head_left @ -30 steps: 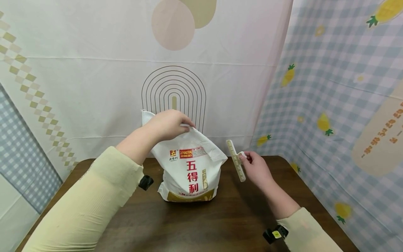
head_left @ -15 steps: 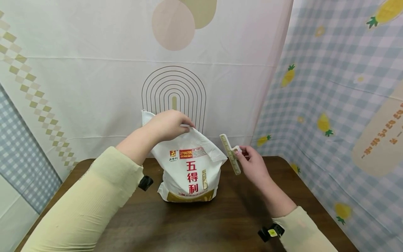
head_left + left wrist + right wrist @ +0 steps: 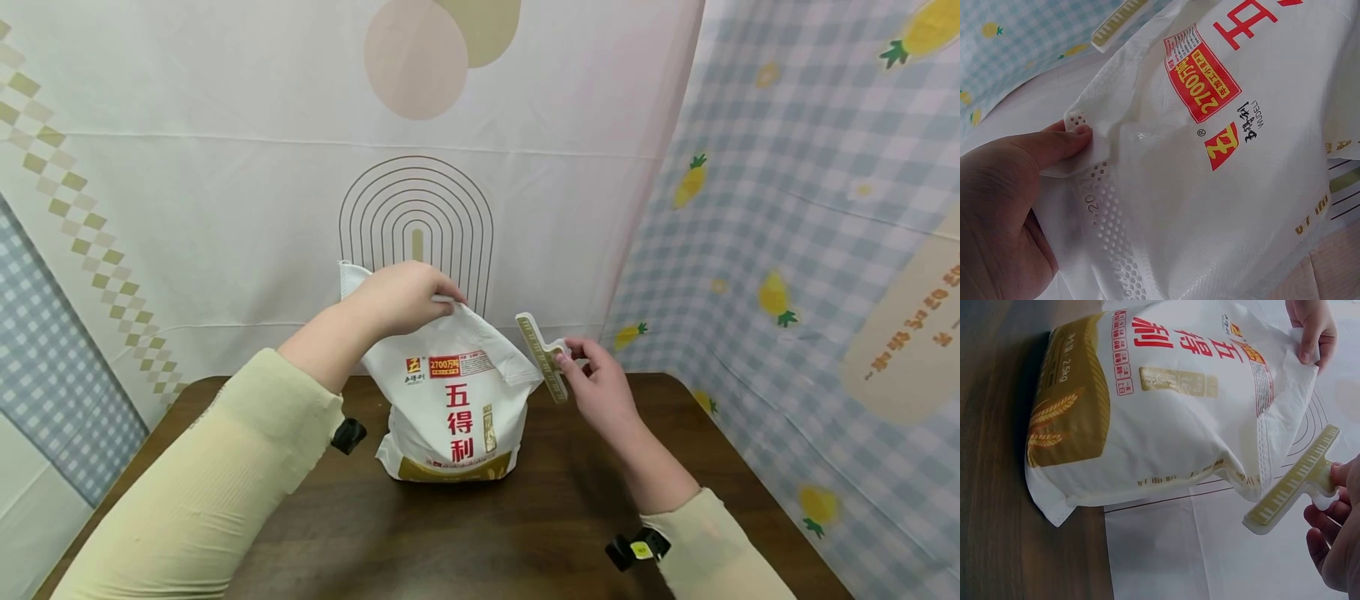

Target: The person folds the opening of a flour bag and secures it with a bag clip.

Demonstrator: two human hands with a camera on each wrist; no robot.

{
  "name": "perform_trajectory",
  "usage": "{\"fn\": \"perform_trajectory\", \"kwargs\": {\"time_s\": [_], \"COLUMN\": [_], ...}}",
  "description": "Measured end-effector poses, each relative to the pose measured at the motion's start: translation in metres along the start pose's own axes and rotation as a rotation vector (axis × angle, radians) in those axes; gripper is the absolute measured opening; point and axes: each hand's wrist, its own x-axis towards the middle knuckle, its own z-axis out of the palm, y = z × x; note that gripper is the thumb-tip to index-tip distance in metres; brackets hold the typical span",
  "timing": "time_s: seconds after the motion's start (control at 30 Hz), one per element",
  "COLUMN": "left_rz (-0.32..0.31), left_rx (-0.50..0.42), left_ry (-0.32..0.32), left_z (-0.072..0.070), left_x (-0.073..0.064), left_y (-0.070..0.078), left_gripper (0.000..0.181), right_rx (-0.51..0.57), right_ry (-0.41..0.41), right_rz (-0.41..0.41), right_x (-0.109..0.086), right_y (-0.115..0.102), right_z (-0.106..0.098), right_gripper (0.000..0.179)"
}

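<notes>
A white flour bag (image 3: 435,392) with red lettering and a gold band at its base stands upright on the table. My left hand (image 3: 408,296) pinches its top edge; in the left wrist view the thumb presses on the folded, perforated rim. My right hand (image 3: 603,387) holds a long bag clip (image 3: 1294,481) by its handle, between thumb and fingers. The clip is white with a yellowish ribbed bar, tilted, just right of the bag's folded top corner. In the right wrist view the clip's lower end comes close to that corner.
A dark brown wooden table (image 3: 465,542) bears the bag. Behind it hangs a white printed cloth (image 3: 247,225), and a blue checked cloth (image 3: 817,317) with pineapples hangs on the right.
My right hand has moved left and slightly up with the bag clip, bringing it nearer the bag's corner. The left hand keeps its hold on the bag's top.
</notes>
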Motion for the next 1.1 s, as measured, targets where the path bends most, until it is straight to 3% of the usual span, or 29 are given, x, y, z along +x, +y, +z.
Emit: {"fn": "perform_trajectory", "kwargs": {"time_s": [0.33,0.57,0.8,1.1], "left_rz": [-0.008,-0.008,-0.005,-0.015], "left_rx": [-0.004,0.002,0.007,0.027], "left_ry": [-0.008,-0.007,-0.015,-0.015], "left_z": [0.0,-0.002,-0.002,-0.001], "left_x": [-0.001,-0.001,-0.001,0.001], "left_y": [0.002,0.003,0.005,0.004], "left_gripper": [0.024,0.024,0.024,0.024], "right_rx": [0.113,0.285,0.42,0.476], "right_ry": [0.065,0.142,0.166,0.139], "right_rz": [-0.021,-0.087,-0.054,-0.115], "right_x": [0.007,0.016,0.023,0.027], "right_y": [-0.005,-0.006,-0.003,0.0], "right_z": [0.003,0.007,0.014,0.023], "right_gripper": [0.028,0.028,0.028,0.025]}}
